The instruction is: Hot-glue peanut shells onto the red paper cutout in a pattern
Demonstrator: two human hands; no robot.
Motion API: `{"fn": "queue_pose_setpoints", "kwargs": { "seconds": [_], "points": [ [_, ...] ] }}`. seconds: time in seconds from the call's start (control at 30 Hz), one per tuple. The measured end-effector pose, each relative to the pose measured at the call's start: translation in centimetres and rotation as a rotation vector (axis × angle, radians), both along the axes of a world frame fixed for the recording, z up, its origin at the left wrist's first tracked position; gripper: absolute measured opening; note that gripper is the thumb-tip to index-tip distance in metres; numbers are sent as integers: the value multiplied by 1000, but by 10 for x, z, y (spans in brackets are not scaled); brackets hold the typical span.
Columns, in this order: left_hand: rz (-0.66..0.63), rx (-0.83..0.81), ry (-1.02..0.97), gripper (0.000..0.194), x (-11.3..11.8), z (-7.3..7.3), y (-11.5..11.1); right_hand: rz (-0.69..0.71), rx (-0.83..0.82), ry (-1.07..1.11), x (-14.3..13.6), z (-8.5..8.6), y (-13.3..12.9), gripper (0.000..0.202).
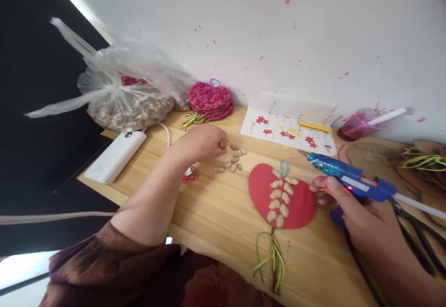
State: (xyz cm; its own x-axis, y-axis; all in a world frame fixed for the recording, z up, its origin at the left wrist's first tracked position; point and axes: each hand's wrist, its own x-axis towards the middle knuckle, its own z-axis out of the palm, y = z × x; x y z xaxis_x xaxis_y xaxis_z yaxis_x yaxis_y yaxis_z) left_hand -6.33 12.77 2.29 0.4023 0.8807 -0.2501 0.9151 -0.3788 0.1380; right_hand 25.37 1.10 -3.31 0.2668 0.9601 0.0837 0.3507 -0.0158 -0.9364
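Note:
My right hand (369,214) is wrapped round the grip of a blue hot glue gun (336,170), whose nozzle points left and whose small red light is lit. A white glue stick sticks out of its back. Left of it lies a red heart-shaped piece (258,191) with two columns of peanuts (275,193) on it, a blue loop at the top and a green-yellow tassel (275,265) below. My left hand (208,140), fingers curled in, is just left of a small pile of loose peanuts (235,160); whatever its fingers hold is hidden.
Tied plastic bags of peanuts (128,102) stand at the back left, behind a white power bank (114,156). Stacked pink decorations (211,100), a paper with red stars (289,135), and a cup of dark pink liquid (351,128) line the wall. Black scissors (414,223) lie right.

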Motion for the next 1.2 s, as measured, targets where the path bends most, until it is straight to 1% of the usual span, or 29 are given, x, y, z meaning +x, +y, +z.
{"fn": "queue_pose_setpoints", "kwargs": {
  "seconds": [0.17, 0.3, 0.4, 0.47, 0.53, 0.63, 0.73, 0.83, 0.9, 1.0, 1.1, 1.2],
  "points": [
    [18, 9, -11, 24, 3, 1, 0, 20, 11, 29, 2, -3, 0, 28],
    [45, -7, -16, 27, 2, 2, 3, 15, 12, 46, 1, -4, 0, 27],
    [75, 49, -12, 23, -2, 4, 5, 14, 13, 57, 1, -4, -1, 26],
    [90, 91, 22, 30, -4, 6, 5, 23, 14, 56, 1, -4, -1, 26],
    [58, 67, 40, 33, -5, 9, 3, 34, 27, 45, 2, -4, -1, 25],
    [-51, -59, -65, 18, -2, 13, -3, 41, 39, 30, 1, -2, -1, 25],
    [-107, -149, -156, 24, 4, 16, -9, 33, 28, 44, -1, 0, 0, 25],
    [-69, -178, -110, 16, 9, 16, -12, 35, 16, 44, -1, 1, 0, 24],
    [-45, -168, -68, 14, 12, 14, -13, 32, 18, 44, -1, 1, 0, 25],
    [-66, -148, -41, 14, 15, 11, -13, 25, 12, 47, 0, -1, -1, 24],
    [-73, -135, -23, 17, 15, 11, -14, 16, -1, 32, 1, -2, -2, 25],
    [-52, -104, -16, 25, 11, 13, -12, 4, -5, 25, 0, -2, -2, 26]
  ]
}}
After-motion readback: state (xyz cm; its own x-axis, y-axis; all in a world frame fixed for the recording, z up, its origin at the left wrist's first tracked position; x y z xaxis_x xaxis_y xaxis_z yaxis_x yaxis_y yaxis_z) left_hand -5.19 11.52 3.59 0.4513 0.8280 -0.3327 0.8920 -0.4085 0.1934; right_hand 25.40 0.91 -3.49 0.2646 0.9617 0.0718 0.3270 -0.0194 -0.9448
